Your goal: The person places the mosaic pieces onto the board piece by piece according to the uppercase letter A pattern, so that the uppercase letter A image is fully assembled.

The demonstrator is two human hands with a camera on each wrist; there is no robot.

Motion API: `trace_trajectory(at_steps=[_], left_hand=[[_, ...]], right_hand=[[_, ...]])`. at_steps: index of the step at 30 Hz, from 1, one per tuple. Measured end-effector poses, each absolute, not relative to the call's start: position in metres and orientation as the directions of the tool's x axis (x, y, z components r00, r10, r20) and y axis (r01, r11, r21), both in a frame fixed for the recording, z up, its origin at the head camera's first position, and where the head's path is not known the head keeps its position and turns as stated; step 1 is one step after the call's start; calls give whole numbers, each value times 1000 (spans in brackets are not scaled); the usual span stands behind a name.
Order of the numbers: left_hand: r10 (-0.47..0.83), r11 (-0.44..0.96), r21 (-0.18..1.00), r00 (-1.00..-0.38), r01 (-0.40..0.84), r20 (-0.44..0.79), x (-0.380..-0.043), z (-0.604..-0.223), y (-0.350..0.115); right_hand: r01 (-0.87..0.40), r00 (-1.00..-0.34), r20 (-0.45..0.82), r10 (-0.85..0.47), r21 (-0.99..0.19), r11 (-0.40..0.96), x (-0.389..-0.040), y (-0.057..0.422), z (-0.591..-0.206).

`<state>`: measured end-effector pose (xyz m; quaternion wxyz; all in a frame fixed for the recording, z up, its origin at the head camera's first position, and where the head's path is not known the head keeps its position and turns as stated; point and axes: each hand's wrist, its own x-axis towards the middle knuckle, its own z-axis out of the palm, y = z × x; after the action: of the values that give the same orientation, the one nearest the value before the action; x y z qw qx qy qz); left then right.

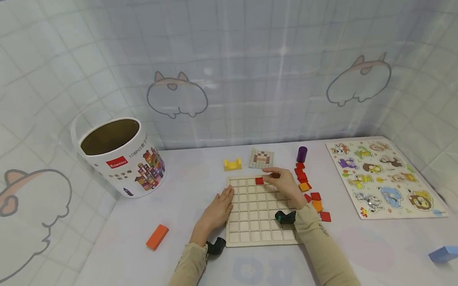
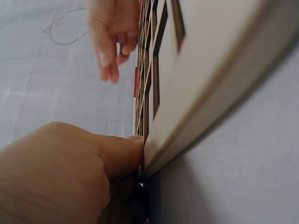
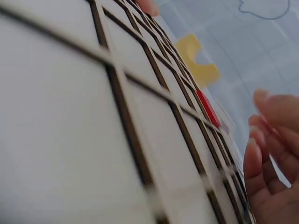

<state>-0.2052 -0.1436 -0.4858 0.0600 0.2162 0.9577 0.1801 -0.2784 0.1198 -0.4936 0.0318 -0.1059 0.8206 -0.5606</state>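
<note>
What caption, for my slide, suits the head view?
Left hand on the edge of a gridded board, right hand beside the red tile in its top row.

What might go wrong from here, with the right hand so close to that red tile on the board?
The red tile on the gridded board sits right by the fingertips of the right hand, so a small slip could nudge it. Loose red and orange tiles lie close beside the right sleeve, which might brush them out of place. The left hand rests at the board's left edge; a sideways push there could shift the board.
</note>
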Motion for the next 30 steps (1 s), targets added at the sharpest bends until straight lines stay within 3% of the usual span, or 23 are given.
trace_trajectory(at_steps=[8,19,23,30], left_hand=[[436,842,371,-899,391,-44,-205,-489,-142],[426,850,359,-904,385,-39,-206,-492,-143],[420,854,358,-906,377,-48,-203,-489,-142],[408,856,366,-912,365,-46,-198,-486,-142]], right_hand=[[-122,-984,64,-167,-922,368,-264,174,-479],[73,-994,-39,105,-936,344,-251,215,-491],[81,-992,-43,116,-931,355,-252,217,-496],[15,-997,28,75,-856,516,-259,216,-501]])
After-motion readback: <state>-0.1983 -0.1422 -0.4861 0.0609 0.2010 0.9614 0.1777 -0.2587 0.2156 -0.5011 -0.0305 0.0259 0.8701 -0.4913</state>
